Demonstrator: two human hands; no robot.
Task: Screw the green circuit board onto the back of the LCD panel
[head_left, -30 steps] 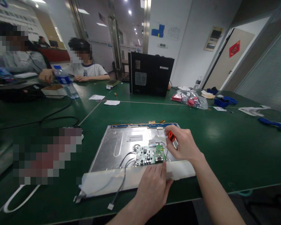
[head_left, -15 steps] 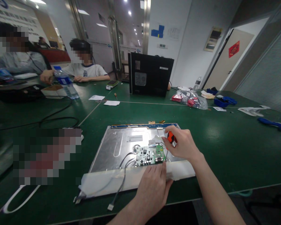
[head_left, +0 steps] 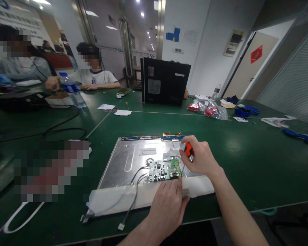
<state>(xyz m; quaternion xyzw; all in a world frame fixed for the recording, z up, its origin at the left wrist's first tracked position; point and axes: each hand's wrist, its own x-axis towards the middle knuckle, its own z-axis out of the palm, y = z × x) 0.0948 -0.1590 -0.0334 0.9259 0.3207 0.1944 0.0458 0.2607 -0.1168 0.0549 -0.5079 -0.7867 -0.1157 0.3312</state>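
A metal-backed display panel (head_left: pixel 118 164) lies on the green table, with a green circuit board (head_left: pixel 160 170) at its middle. My right hand (head_left: pixel 201 155) is closed round an orange and black screwdriver (head_left: pixel 189 150), whose shaft points down at the board's lower right corner. My left hand (head_left: pixel 168 200) rests flat over the milky strip (head_left: pixel 113 200) along the panel's near edge, its fingertips at the board's lower edge. Cables run from the board's left side, one ending in a white connector (head_left: pixel 121 226).
Behind the panel stands a black computer case (head_left: pixel 165 81). A water bottle (head_left: pixel 72 89) and two people are at the back left. Bagged red parts (head_left: pixel 207 108) and blue items (head_left: pixel 246 110) lie at the back right. A blurred-out object (head_left: pixel 53 171) sits left.
The screwdriver handle has turned slightly in my right hand, whose fingers have shifted a little. My left hand and the panel have stayed in place.
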